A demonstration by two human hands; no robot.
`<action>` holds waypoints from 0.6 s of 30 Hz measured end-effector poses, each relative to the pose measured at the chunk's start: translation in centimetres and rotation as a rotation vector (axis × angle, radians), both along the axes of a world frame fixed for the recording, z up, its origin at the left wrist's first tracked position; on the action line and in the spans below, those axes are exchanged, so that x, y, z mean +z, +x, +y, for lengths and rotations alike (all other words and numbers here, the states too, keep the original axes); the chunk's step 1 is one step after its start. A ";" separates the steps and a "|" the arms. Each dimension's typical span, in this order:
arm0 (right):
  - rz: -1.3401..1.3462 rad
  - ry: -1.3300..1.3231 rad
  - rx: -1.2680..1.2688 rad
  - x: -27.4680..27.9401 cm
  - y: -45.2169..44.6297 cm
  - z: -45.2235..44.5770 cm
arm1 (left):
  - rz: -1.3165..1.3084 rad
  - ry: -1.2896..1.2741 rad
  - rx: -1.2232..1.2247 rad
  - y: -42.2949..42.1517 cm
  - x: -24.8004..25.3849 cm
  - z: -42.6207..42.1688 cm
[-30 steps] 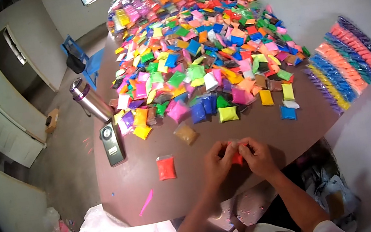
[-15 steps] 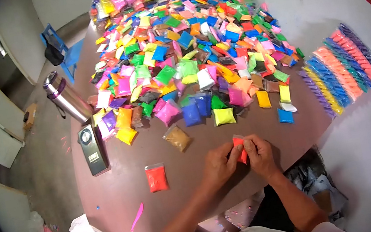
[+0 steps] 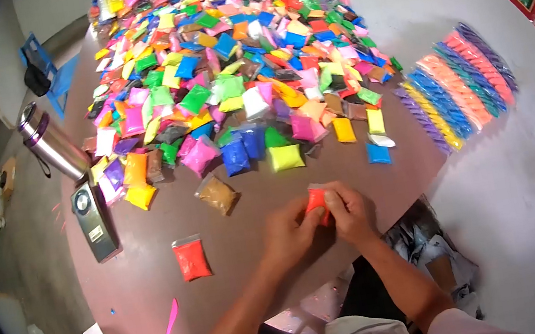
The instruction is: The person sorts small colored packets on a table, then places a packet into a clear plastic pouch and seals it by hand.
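Between my two hands, just above the near part of the brown table (image 3: pixel 233 218), is a small clear bag of red clay-like material (image 3: pixel 317 199). My left hand (image 3: pixel 291 229) pinches its left side, the thumb lying across the front. From the right, my right hand (image 3: pixel 350 213) grips the other side, thumb pressed near the top. The bag's lower part is mostly covered by fingers. Another red bag (image 3: pixel 192 259) lies flat to the left of my hands. A pink plastic knife (image 3: pixel 171 320) rests near the table's front edge.
A big heap of colourful small bags (image 3: pixel 226 82) covers the far table. A brown bag (image 3: pixel 217 194) lies in front of it. On the left stand a steel thermos (image 3: pixel 55 144) and a black device (image 3: pixel 94 222). Strips of coloured packets (image 3: pixel 455 92) lie at the right edge.
The camera view has turned, so everything appears shifted left. Both hands still hold the red bag, and my left thumb now lies further across its front.
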State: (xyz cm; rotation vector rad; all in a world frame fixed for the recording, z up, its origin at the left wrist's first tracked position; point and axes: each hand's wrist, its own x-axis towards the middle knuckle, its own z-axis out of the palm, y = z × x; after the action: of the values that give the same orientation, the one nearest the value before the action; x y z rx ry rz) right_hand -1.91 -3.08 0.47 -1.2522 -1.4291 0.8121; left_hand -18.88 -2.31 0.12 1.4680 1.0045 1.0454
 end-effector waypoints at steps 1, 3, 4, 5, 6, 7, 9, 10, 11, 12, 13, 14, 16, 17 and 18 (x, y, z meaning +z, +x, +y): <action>0.011 -0.074 0.025 -0.3 0.5 -0.1 | 0.022 0.030 0.027 0.1 0.5 -0.1; -0.008 -0.120 -0.005 -1.3 1.0 -0.2 | -0.215 -0.167 -0.030 0.5 0.6 -0.4; -0.047 -0.118 -0.022 -0.8 1.0 -0.4 | -0.189 -0.166 -0.036 0.6 0.5 -0.2; -0.088 -0.116 -0.039 -0.5 0.9 -0.4 | -0.164 -0.161 -0.041 0.6 0.3 0.0; -0.082 -0.057 -0.030 -0.9 0.9 -0.2 | -0.174 -0.169 -0.035 0.8 0.8 -0.1; -0.070 0.003 -0.008 -1.3 0.9 0.0 | -0.176 -0.176 -0.019 0.8 1.1 -0.1; -0.052 -0.026 0.012 -1.5 0.9 -0.1 | -0.148 -0.168 -0.024 0.3 0.0 0.6; -0.009 -0.068 0.065 -1.5 0.7 -0.1 | -0.098 -0.171 0.008 0.1 -0.2 0.7; -0.012 -0.061 0.055 -1.4 0.6 -0.1 | -0.100 -0.164 -0.003 0.1 -0.1 0.6; -0.001 -0.046 0.072 -1.3 0.5 0.0 | -0.130 -0.149 0.021 0.1 0.1 0.5; 0.008 -0.033 0.088 -1.1 0.4 0.0 | -0.159 -0.136 0.044 0.2 0.2 0.5; 0.005 -0.029 0.079 -0.9 0.3 -0.1 | -0.162 -0.133 0.035 0.3 -0.1 0.4; 0.016 -0.051 0.101 -0.6 0.3 0.0 | -0.200 -0.061 0.068 0.2 -0.7 0.6; 0.014 -0.047 0.095 -0.7 0.5 0.0 | -0.201 -0.058 0.062 0.0 -1.0 0.7; -0.009 -0.048 0.116 -0.8 0.7 0.1 | -0.160 -0.013 0.071 -0.3 -1.3 0.8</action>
State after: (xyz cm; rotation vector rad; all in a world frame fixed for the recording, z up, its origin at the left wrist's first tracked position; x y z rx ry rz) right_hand -1.20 -3.01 -0.37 -1.2193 -1.5081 0.9245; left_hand -19.18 -1.51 -1.18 1.3234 0.9521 1.1856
